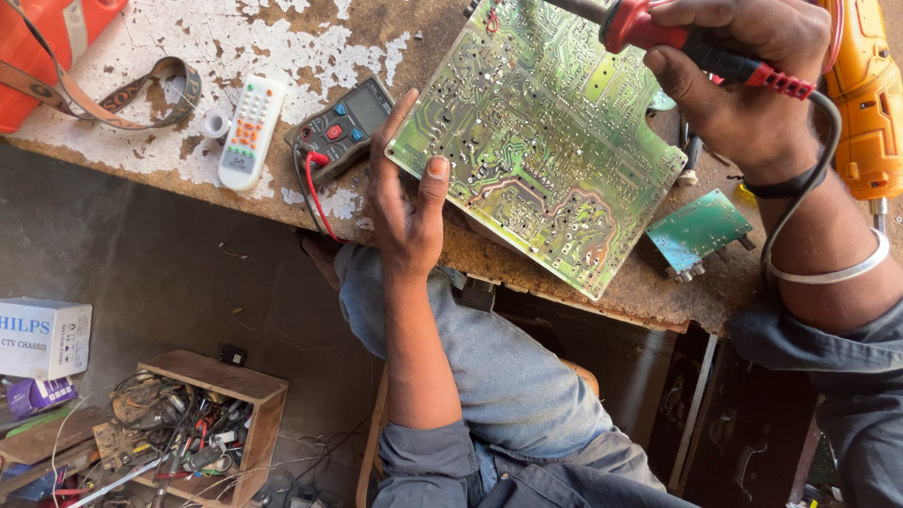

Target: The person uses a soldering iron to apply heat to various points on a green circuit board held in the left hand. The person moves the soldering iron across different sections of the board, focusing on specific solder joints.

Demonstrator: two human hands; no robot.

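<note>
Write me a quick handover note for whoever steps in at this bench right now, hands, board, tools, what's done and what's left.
Left hand: steadies the large green circuit board by its near corner, thumb on the solder side, which faces up.
Right hand: closed grip on the red-and-black soldering iron, held over the board's far edge; its tip is out of frame.
Nearby on the worn bench: multimeter with red lead, white remote, small green board, orange drill.
Done: board flipped, iron in hand.
Left: which joints are finished cannot be told.
</note>
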